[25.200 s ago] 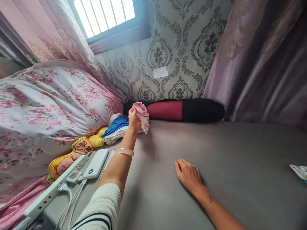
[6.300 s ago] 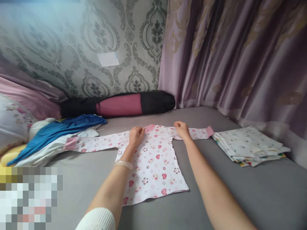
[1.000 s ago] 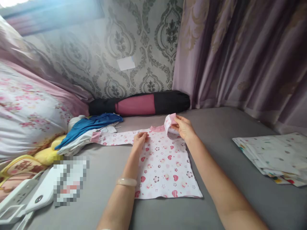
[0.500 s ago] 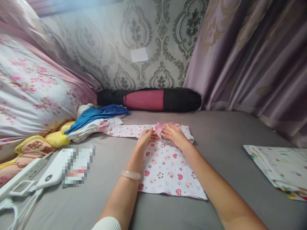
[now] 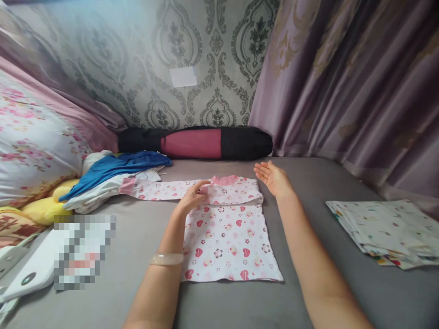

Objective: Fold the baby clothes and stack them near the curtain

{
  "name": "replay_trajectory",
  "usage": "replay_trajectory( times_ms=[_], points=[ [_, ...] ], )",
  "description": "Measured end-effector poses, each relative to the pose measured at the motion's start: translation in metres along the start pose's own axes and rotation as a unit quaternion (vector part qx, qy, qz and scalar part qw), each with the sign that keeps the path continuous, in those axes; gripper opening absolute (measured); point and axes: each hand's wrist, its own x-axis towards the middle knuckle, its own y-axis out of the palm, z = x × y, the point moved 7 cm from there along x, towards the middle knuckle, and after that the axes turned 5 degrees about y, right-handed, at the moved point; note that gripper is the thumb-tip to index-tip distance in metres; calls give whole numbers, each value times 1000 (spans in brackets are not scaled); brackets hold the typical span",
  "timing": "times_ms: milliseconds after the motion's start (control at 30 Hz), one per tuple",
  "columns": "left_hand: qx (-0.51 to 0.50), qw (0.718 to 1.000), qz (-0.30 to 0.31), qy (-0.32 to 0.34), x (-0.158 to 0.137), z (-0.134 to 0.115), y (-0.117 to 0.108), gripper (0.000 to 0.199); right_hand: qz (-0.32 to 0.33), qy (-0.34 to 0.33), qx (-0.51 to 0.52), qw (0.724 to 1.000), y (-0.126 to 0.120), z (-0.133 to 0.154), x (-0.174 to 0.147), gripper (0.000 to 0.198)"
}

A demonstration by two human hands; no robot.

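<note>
A child's long-sleeved shirt (image 5: pixel 228 237), white with pink and red hearts and flowers, lies flat on the grey bed sheet. One sleeve (image 5: pixel 161 189) stretches out to the left; the other sleeve (image 5: pixel 233 195) is folded across the chest below the pink collar (image 5: pixel 224 180). My left hand (image 5: pixel 192 197) is at the folded sleeve's pink cuff, thumb and fingers apart in a loose curve; whether it touches the cuff is unclear. Raised beyond the shirt's right shoulder, my right hand (image 5: pixel 272 178) is open and holds nothing.
A folded patterned cloth (image 5: pixel 387 230) lies at the right. To the left are a blue garment (image 5: pixel 116 169), a yellow plush (image 5: pixel 48 205), a white device (image 5: pixel 37 260) and a blurred-out packet (image 5: pixel 85 256). A black and pink roll (image 5: pixel 192 142) lies against the wall.
The right sleeve now lies flat across the chest. My right hand has moved away from the collar to the right, opening; my left hand stays near the cuff. The view has turned slightly right.
</note>
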Motion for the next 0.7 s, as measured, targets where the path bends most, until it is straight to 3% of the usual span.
replay_trajectory(
  times_ms=[100, 233, 400, 500, 600, 700],
  points=[
    [28, 995, -33, 86, 4, -12, -4, 35, -13, -2, -4, 1000, -7, 3, 2, 26],
    [40, 980, -99, 166, 10, -17, -11, 27, -28, -19, -22, 999, -12, 5, 6, 25],
    [72, 973, -143, 169, 15, -4, -18, 31, -49, -42, -73, 995, -14, -1, 10, 22],
    [96, 973, -152, 147, 18, 4, -20, 37, -47, -64, -155, 985, -10, -10, 15, 19],
    [109, 973, -157, 126, 19, 10, -20, 40, -33, -125, -310, 942, 3, -21, 16, 19],
    [113, 975, -153, 118, 20, 12, -19, 42, 22, -178, -489, 854, 26, -40, 9, 27]
  ],
)
